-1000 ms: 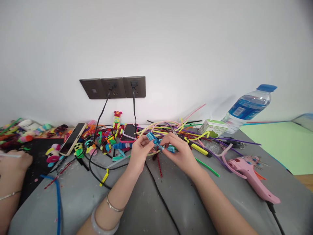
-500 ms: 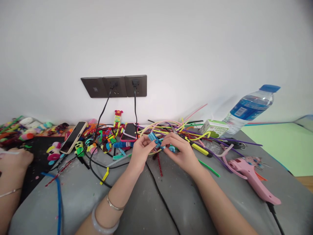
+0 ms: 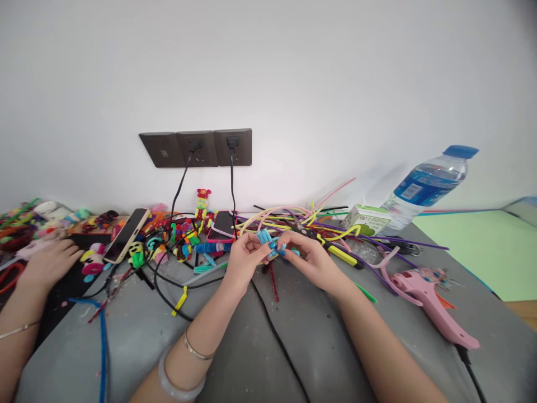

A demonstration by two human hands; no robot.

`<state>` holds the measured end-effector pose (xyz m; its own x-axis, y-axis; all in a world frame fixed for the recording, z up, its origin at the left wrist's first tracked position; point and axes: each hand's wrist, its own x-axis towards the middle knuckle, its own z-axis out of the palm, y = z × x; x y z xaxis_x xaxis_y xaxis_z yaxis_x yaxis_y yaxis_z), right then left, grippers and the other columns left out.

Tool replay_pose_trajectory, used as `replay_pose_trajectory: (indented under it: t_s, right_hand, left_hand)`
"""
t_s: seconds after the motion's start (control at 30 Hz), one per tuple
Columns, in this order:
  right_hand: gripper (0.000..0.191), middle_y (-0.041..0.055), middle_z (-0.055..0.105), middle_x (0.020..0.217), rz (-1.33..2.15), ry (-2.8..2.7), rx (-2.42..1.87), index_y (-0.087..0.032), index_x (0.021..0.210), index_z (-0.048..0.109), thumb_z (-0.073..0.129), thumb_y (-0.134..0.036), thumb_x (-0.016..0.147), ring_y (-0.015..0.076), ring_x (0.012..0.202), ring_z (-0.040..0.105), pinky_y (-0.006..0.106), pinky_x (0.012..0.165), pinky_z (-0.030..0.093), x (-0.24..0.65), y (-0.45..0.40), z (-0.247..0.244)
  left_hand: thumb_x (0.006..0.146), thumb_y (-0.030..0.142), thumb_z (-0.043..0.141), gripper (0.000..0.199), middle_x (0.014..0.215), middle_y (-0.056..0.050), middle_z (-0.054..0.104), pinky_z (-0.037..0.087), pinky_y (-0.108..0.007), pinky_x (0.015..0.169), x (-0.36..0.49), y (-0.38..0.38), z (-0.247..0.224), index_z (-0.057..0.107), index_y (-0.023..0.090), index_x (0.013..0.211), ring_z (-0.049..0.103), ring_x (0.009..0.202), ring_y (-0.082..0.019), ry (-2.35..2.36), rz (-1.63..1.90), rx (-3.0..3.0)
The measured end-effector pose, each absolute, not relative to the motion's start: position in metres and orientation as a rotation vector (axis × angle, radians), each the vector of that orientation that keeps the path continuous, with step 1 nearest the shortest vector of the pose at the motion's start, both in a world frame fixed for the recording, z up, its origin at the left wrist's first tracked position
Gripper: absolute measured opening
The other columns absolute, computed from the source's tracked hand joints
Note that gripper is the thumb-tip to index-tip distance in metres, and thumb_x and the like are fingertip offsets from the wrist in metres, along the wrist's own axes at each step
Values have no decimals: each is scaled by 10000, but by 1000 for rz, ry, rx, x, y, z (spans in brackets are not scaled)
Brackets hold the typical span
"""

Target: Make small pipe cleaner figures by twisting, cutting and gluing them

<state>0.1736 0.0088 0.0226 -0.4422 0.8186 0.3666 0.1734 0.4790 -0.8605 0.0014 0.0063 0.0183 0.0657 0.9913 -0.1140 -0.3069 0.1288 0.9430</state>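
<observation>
My left hand (image 3: pixel 244 263) is closed on a light-blue fuzzy pipe-cleaner piece (image 3: pixel 265 237), its ridged end standing up above the thumb. Opposite it, my right hand (image 3: pixel 312 262) pinches the same blue work near the left fingertips; the fingers cover much of it. Behind both hands lies a loose heap of pipe cleaners (image 3: pixel 268 212) in yellow, pink and purple. Pliers with yellow handles (image 3: pixel 342 253) rest just right of my right hand. A dark blue wrapped roll (image 3: pixel 208 248) lies left of my left hand.
A co-worker's hand (image 3: pixel 52 263) rests at the far left by fuzzy figures. Along the wall stand a phone (image 3: pixel 127 235), a juice carton (image 3: pixel 366 220) and a tilted water bottle (image 3: pixel 428 187). A pink glue gun (image 3: pixel 438 308) lies right. Black cables (image 3: pixel 274 330) cross the grey table.
My fingers have shifted on the blue piece, and my right hand's grip has turned, showing its blue nails. The co-worker's hand has moved right and spread out over the far-left items.
</observation>
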Motion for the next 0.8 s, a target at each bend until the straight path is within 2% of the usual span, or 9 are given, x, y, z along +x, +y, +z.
replay_pose_trajectory:
  t_s: [0.3,0.47,0.67,0.8]
  right_hand:
    - [271,18,571,796,1323,-1786,-889,-191,872,581,565,-456,927,163,760,519,273,704,424,176,12,19]
    - [287,12,578,769,1348,-1779,-981,-180,839,627,617,-463,884,144,697,491,264,654,405,178,11,25]
    - [251,-23,543,690,1353,-1345,-964,-213,829,600,715,-434,809,121,612,488,244,574,387,191,14,30]
    - [252,-18,580,711,1310,-1125,-899,-233,809,589,765,-406,763,128,617,531,246,570,413,196,16,33]
  left_hand:
    - [553,452,871,464,633,12,636,488,-197,517,3,5,14,560,151,721,576,566,-89,1018,1183,925]
    - [593,401,856,413,615,19,613,487,-204,507,2,7,6,557,156,735,565,562,-97,1024,1192,1019]
    - [641,380,811,350,725,19,585,526,-240,587,-3,12,7,563,176,780,578,668,-119,1050,1313,1040]
    - [716,281,733,236,871,-43,662,512,-257,623,-1,9,4,637,167,898,604,707,-140,1117,1157,1261]
